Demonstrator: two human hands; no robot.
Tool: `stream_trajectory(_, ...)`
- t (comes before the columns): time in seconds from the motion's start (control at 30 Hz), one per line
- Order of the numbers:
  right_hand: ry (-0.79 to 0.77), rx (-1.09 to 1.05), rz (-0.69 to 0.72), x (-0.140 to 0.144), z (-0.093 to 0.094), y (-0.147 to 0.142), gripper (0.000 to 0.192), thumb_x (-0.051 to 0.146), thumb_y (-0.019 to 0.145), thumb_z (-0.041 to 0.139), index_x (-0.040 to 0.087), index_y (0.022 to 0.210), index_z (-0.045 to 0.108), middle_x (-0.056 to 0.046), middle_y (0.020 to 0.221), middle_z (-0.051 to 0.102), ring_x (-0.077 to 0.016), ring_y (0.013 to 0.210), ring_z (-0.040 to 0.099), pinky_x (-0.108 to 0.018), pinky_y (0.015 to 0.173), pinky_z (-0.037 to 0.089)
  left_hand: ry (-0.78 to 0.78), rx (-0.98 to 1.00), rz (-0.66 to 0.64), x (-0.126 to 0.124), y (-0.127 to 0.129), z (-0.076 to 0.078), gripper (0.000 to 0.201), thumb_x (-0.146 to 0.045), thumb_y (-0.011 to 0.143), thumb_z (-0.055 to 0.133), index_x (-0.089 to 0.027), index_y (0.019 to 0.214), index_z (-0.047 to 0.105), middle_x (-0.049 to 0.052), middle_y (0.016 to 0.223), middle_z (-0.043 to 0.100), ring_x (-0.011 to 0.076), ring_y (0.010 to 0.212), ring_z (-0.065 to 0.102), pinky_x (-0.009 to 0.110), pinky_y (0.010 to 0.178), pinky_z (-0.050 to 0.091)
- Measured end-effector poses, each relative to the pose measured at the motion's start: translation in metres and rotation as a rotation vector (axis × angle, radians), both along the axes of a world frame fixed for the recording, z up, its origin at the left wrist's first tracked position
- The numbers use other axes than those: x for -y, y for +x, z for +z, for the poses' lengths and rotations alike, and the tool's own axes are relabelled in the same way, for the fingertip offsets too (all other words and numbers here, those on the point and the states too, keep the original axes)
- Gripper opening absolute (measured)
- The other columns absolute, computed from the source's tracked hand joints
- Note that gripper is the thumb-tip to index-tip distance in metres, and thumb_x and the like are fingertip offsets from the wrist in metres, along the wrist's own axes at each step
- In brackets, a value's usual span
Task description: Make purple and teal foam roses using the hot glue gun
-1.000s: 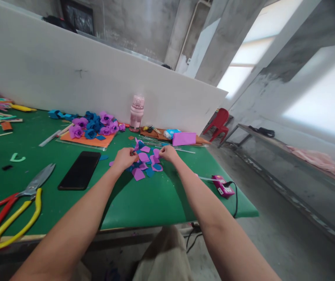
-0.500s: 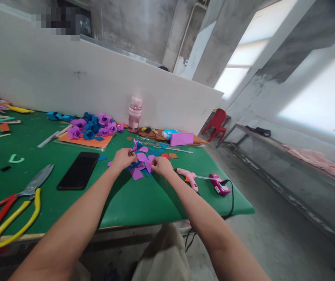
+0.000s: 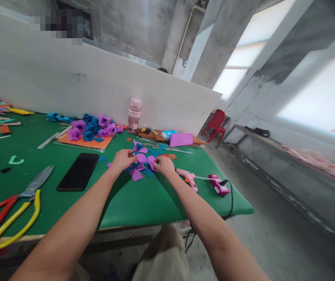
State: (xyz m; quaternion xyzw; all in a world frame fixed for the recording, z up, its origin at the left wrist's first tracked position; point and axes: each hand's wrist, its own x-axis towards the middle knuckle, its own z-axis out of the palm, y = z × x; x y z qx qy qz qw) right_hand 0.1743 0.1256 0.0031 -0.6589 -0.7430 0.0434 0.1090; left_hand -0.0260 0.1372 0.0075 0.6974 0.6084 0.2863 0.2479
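Evidently gripped a purple-and-blue flower (image 3: pixel 136 146) in the left hand (image 3: pixel 123 159) and pinched a purple petal (image 3: pixel 151 162) in the right hand (image 3: pixel 164 166). Had loose petals (image 3: pixel 141 158) scattered on the table (image 3: pixel 144 207) between the hands, a pink glue gun (image 3: pixel 189 177) right of both, a black phone (image 3: pixel 78 171) to their left, and a pink bottle (image 3: pixel 134 116) beyond them.

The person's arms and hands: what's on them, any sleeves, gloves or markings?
Both the left hand and right hand are ungloved. The forearms are bare, with no sleeves, watch, cables or markings visible. Rings are too small to judge.
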Motion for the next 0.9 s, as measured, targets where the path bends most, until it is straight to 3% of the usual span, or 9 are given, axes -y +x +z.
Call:
stream_trajectory(0.13, 0.005, -0.050, 0.077, 0.007, 0.004, -0.010, 0.022, 0.022, 0.078, 0.049, 0.020, 0.092, 0.067, -0.004, 0.095, 0.070, -0.0153, 0.085, 0.062, -0.022, 0.070, 0.041, 0.017, -0.010, -0.004, 0.000, 0.000, -0.001, 0.014, -0.026, 0.067, 0.051, -0.017, 0.070, 0.060, 0.005, 0.069, 0.068, 0.0172, 0.062, 0.065, 0.021, 0.055, 0.043)
stream_trajectory(0.27, -0.067, -0.082, 0.159, 0.020, -0.006, -0.034, 0.015, 0.031, 0.074, 0.057, 0.020, 0.080, 0.066, -0.002, 0.080, 0.070, -0.0136, 0.073, 0.061, -0.020, 0.060, 0.040, 0.025, -0.024, 0.003, 0.002, 0.001, 0.000, 0.017, -0.029, 0.068, 0.049, -0.016, 0.071, 0.060, 0.004, 0.065, 0.066, 0.0158, 0.055, 0.063, 0.022, 0.053, 0.042)
stream_trajectory(0.47, -0.111, -0.110, 0.126, 0.032, -0.013, -0.051, 0.007, 0.020, 0.069, 0.057, 0.021, 0.073, 0.063, -0.001, 0.075, 0.068, -0.0139, 0.070, 0.060, -0.020, 0.057, 0.036, 0.029, 0.006, 0.006, 0.002, 0.001, 0.000, 0.018, -0.030, 0.068, 0.051, -0.015, 0.071, 0.061, 0.003, 0.064, 0.065, 0.0153, 0.054, 0.060, 0.022, 0.053, 0.041)
stream_trajectory(0.73, 0.065, -0.291, 0.016, 0.053, -0.003, -0.030, 0.005, 0.023, 0.075, 0.053, 0.022, 0.076, 0.057, 0.002, 0.075, 0.066, -0.0124, 0.068, 0.059, -0.020, 0.061, 0.038, -0.165, 0.354, -0.299, 0.008, 0.006, -0.002, 0.037, -0.046, 0.065, 0.062, -0.012, 0.077, 0.066, 0.003, 0.068, 0.067, 0.0159, 0.064, 0.058, 0.025, 0.060, 0.043)
stream_trajectory(0.9, 0.115, -0.313, -0.016, 0.069, -0.003, -0.027, 0.005, 0.026, 0.075, 0.052, 0.024, 0.076, 0.056, 0.004, 0.073, 0.066, -0.0133, 0.063, 0.058, -0.022, 0.060, 0.038, -0.266, 0.411, -0.454, 0.016, 0.011, 0.004, 0.028, -0.036, 0.060, 0.067, -0.012, 0.073, 0.066, 0.003, 0.067, 0.066, 0.0150, 0.064, 0.057, 0.026, 0.064, 0.043)
